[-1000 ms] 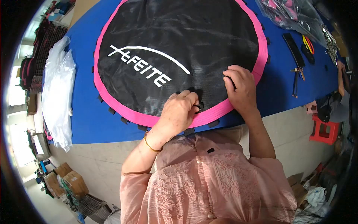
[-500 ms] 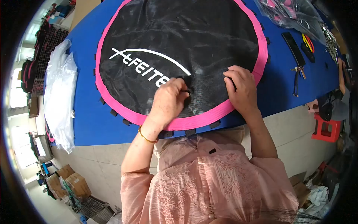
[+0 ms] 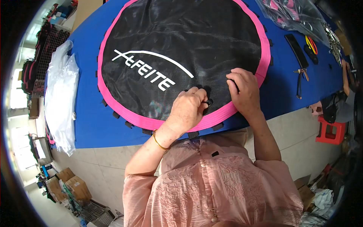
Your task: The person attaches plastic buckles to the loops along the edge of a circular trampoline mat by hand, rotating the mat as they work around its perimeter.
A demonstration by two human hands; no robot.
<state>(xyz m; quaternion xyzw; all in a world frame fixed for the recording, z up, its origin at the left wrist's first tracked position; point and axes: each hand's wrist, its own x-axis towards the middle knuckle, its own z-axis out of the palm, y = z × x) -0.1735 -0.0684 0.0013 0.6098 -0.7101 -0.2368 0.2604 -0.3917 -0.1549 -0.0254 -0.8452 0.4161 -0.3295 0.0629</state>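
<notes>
A round black mat (image 3: 181, 41) with a pink border (image 3: 266, 49) and white lettering lies on the blue table (image 3: 89, 128). Black tabs stick out round its edge. My left hand (image 3: 189, 108) is over the mat's near part, fingers curled together around a small black item (image 3: 209, 102) whose shape is mostly hidden. My right hand (image 3: 243, 89) rests at the mat's near right edge with its fingers bent; whatever is beneath them is too dark to make out.
Clear plastic bags (image 3: 62, 98) lie at the left. At the right are a black phone-like object (image 3: 296, 50), a tool with yellow and red handles (image 3: 311, 48), and a bag of pink parts (image 3: 289, 13). A red stool (image 3: 331, 130) stands on the floor; a co-worker's arm (image 3: 345, 75) shows far right.
My left hand moved left and up across the mat, then back right and down toward the near border. My right hand has stayed in place.
</notes>
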